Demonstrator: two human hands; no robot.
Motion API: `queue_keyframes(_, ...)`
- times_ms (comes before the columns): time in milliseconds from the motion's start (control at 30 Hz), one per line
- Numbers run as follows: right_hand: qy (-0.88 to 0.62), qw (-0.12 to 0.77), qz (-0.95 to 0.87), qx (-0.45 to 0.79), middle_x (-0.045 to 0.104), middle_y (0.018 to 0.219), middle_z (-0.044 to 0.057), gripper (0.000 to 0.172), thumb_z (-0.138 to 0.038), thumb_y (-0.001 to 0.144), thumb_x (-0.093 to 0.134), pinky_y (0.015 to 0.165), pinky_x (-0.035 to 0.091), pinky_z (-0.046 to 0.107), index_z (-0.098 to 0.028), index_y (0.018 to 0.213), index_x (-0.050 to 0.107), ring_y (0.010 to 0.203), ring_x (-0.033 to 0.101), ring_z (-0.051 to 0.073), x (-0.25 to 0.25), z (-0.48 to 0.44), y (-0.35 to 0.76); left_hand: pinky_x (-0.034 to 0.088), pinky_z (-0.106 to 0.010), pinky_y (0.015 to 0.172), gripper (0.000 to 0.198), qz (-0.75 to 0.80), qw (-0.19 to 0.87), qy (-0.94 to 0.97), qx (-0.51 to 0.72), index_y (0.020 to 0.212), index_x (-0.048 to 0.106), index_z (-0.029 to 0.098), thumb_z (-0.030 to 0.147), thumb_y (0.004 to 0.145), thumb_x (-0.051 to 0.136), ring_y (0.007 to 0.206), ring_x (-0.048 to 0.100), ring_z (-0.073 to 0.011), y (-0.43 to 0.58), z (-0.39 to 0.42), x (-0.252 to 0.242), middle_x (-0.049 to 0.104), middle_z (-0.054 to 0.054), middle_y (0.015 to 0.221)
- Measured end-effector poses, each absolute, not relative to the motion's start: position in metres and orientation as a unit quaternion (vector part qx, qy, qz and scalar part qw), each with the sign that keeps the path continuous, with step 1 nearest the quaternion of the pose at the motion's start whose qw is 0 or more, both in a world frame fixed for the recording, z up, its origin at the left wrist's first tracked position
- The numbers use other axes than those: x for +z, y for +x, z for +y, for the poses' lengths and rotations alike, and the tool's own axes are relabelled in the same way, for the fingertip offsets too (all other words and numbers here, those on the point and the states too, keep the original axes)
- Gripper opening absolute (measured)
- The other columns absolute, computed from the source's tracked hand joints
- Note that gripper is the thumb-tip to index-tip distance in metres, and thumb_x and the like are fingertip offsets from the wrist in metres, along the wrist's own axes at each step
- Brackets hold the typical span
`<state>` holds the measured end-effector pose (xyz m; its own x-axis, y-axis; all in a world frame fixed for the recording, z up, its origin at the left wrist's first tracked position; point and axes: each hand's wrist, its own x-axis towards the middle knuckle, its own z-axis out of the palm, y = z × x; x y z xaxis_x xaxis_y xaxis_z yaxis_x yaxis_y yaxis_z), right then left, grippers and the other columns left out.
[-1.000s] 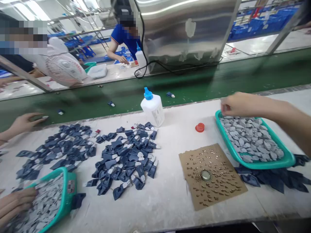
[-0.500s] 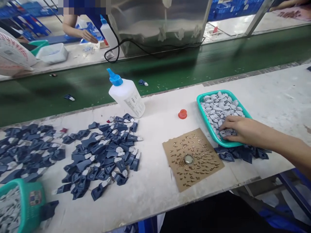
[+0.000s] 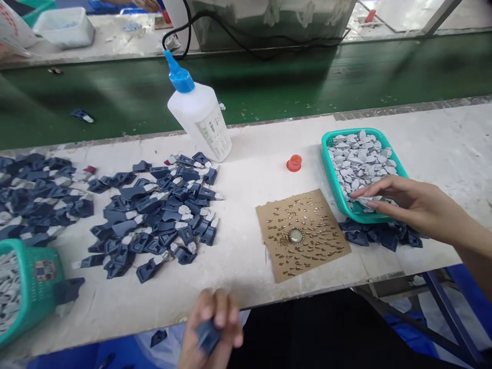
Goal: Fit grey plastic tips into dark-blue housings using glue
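My right hand (image 3: 407,201) reaches into the near end of a teal tray (image 3: 331,174) full of small grey pieces (image 3: 359,156), fingers pinched on some of them. My left hand (image 3: 209,328) is low at the table's front edge, fingers closed round a dark blue plastic part (image 3: 208,335). A cardboard square (image 3: 302,233) dotted with glue drops and a bottle cap (image 3: 295,235) lies between the hands. More dark blue parts (image 3: 378,237) lie under the tray's near side.
A big pile of blue parts with white tips (image 3: 165,210) covers the table's middle and left. A white glue bottle with blue nozzle (image 3: 200,115) leans behind it, an orange cap (image 3: 294,162) beside. Another teal basket (image 3: 33,284) stands at the left edge. A green conveyor belt (image 3: 269,82) runs behind.
The view has tilted down and nearer. My right hand moved from the tray's far rim to its near end. My left hand came into view at the bottom holding a blue part.
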<state>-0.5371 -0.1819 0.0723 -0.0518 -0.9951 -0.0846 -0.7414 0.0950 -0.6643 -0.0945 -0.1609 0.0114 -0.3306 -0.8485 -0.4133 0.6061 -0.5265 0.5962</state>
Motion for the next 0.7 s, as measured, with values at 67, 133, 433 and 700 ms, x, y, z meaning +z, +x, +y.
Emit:
queue_keyframes(67, -0.594, 0.312, 0.674, -0.308, 0.079, 0.104, 0.003, 0.018, -0.045, 0.096, 0.07, 0.08, 0.066, 0.028, -0.034, 0.109, 0.075, 0.097, 0.078, 0.02, 0.078, -0.177, -0.522, 0.052, -0.014, 0.055, 0.028, -0.181, 0.432, 0.344, -0.814, 0.091, 0.072, 0.024, 0.036, 0.075, 0.092, 0.072, 0.061, -0.0098, -0.131, -0.172, 0.017, 0.068, -0.001, 0.082)
queue_keyframes(133, -0.588, 0.336, 0.651, -0.344, 0.077, 0.095, 0.0, 0.014, -0.041, 0.098, 0.068, 0.07, 0.064, 0.023, -0.038, 0.108, 0.077, 0.082, 0.076, 0.015, 0.081, -0.172, -0.502, 0.052, -0.012, 0.058, 0.025, -0.151, 0.423, 0.344, -0.825, 0.09, 0.075, 0.023, 0.031, 0.075, 0.093, 0.073, 0.065, -0.0079, -0.164, -0.179, 0.025, 0.072, 0.0, 0.081)
queue_keyframes(433, -0.773, 0.122, 0.568, -0.256, 0.081, 0.1, -0.002, 0.013, -0.024, 0.096, 0.072, 0.078, 0.063, 0.025, -0.029, 0.108, 0.073, 0.088, 0.077, 0.015, 0.058, -0.168, -0.427, 0.059, -0.013, 0.069, 0.023, -0.049, 0.446, 0.379, -0.809, 0.093, 0.084, 0.023, 0.026, 0.073, 0.095, 0.079, 0.078, -0.0092, -0.201, -0.175, 0.035, 0.079, 0.002, 0.087)
queue_keyframes(700, -0.845, 0.014, 0.49, -0.215, 0.081, 0.1, 0.0, 0.014, -0.017, 0.096, 0.069, 0.077, 0.061, 0.023, -0.025, 0.108, 0.072, 0.087, 0.078, 0.014, 0.039, -0.186, -0.417, 0.056, -0.013, 0.071, 0.025, -0.014, 0.452, 0.356, -0.818, 0.097, 0.085, 0.026, 0.03, 0.074, 0.095, 0.076, 0.076, -0.0076, -0.194, -0.174, 0.032, 0.082, 0.001, 0.086)
